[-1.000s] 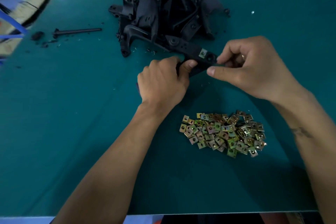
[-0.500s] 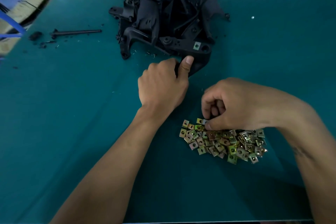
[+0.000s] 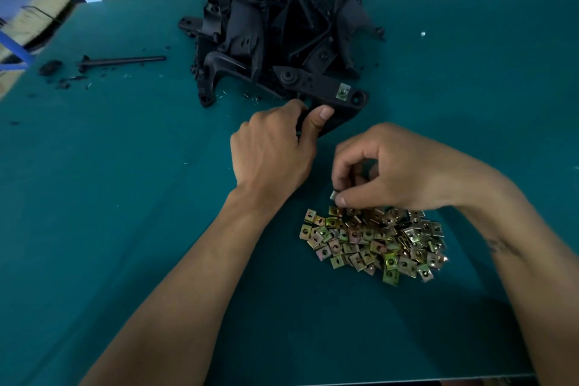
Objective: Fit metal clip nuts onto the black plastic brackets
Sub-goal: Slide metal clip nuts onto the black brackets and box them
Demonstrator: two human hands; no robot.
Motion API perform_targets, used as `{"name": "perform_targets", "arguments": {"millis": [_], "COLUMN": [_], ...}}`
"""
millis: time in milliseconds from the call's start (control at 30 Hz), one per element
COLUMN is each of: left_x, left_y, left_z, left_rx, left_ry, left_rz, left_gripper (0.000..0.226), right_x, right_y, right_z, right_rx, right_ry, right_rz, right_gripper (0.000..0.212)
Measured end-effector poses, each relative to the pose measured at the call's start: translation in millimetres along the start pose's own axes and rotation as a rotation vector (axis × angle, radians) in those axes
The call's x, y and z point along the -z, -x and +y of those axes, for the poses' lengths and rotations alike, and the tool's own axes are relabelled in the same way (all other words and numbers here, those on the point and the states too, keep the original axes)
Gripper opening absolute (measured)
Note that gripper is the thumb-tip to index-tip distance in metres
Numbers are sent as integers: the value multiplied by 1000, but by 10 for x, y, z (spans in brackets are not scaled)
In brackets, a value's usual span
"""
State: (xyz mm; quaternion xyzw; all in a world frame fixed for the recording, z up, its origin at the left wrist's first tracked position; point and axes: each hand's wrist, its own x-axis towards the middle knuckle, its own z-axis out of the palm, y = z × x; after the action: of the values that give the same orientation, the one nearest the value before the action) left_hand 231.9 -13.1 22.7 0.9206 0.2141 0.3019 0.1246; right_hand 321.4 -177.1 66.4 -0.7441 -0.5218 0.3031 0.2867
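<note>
My left hand (image 3: pixel 275 150) grips the near end of a black plastic bracket (image 3: pixel 326 91) lying on the green table, thumb pressed on its edge. One metal clip nut (image 3: pixel 343 92) sits fitted near the bracket's right end. My right hand (image 3: pixel 391 172) hovers just above the far edge of a heap of gold-coloured clip nuts (image 3: pixel 372 241) and pinches a single clip nut (image 3: pixel 334 196) between thumb and forefinger.
A tall pile of black brackets (image 3: pixel 282 19) stands behind the held one. A black rod (image 3: pixel 122 60) and dark scraps (image 3: pixel 50 67) lie at the left. Cardboard boxes (image 3: pixel 28 9) sit beyond the table's left corner. The table's front edge (image 3: pixel 344 381) is near me.
My right hand left the bracket's end, dropped to the clip nut heap, and has lifted slightly with one nut pinched. My left hand kept its hold on the bracket.
</note>
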Motion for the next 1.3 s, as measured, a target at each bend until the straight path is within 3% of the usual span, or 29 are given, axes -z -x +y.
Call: {"name": "perform_targets", "arguments": {"millis": [167, 300, 467, 600, 833, 1100, 1300], "left_x": [4, 8, -21, -37, -30, -27, -37], "left_y": [-7, 12, 14, 20, 31, 41, 36], "left_z": [14, 13, -4, -14, 4, 26, 43], "left_rx": [-24, -45, -97, -117, -141, -180, -181], "left_ry": [-27, -19, -54, -37, -36, -26, -65], "left_rz": [-20, -23, -41, -39, -26, -16, -79], "left_gripper": [54, 56, 54, 54, 56, 54, 57], "right_x": [81, 120, 224, 253, 213, 155, -6], "right_y": [24, 48, 31, 35, 11, -62, -154], "right_z": [8, 1, 44, 104, 98, 121, 62], "right_rx": [202, 355, 373, 291, 234, 133, 50], "right_ry": [-500, -868, -1108, -1112, -1077, -909, -823], "right_rz": [96, 150, 467, 553, 584, 814, 814], "right_gripper": [6, 17, 16, 25, 16, 10, 12]}}
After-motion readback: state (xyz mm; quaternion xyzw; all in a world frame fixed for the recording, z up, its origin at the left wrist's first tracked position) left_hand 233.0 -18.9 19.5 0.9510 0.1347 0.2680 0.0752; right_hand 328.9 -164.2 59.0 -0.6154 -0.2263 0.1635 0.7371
